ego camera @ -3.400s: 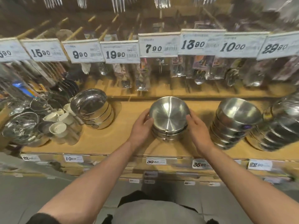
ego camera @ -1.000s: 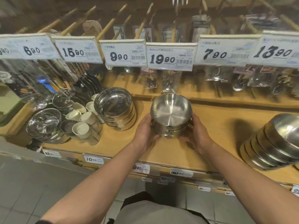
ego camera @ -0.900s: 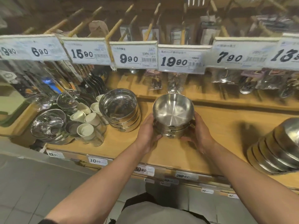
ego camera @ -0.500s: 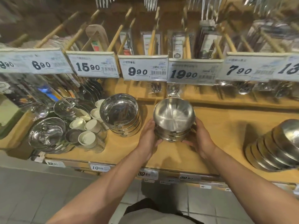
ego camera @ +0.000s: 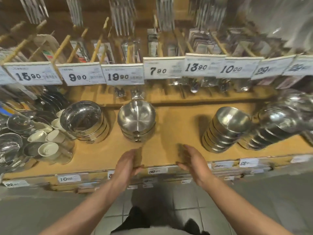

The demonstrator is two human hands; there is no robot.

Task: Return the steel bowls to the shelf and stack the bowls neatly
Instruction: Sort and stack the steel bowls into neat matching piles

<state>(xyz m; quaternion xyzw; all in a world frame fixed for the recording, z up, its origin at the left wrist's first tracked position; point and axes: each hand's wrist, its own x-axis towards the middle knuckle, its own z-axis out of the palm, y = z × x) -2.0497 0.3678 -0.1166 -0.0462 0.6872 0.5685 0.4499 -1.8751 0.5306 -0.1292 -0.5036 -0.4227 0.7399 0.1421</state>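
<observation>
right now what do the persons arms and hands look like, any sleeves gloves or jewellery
Both forearms are bare right up to the bottom edge of the picture, with no sleeve in sight. The left hand and right hand wear no gloves. No watch, bracelet or ring shows, though the fingers are blurred, so a thin ring could be missed. A grey garment shows at the bottom edge, between the arms.

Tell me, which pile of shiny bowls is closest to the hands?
The short middle stack, under the 19.90 tag. It sits straight ahead of both open hands, left hand and right hand; the other stacks stand farther off to either side.
</observation>
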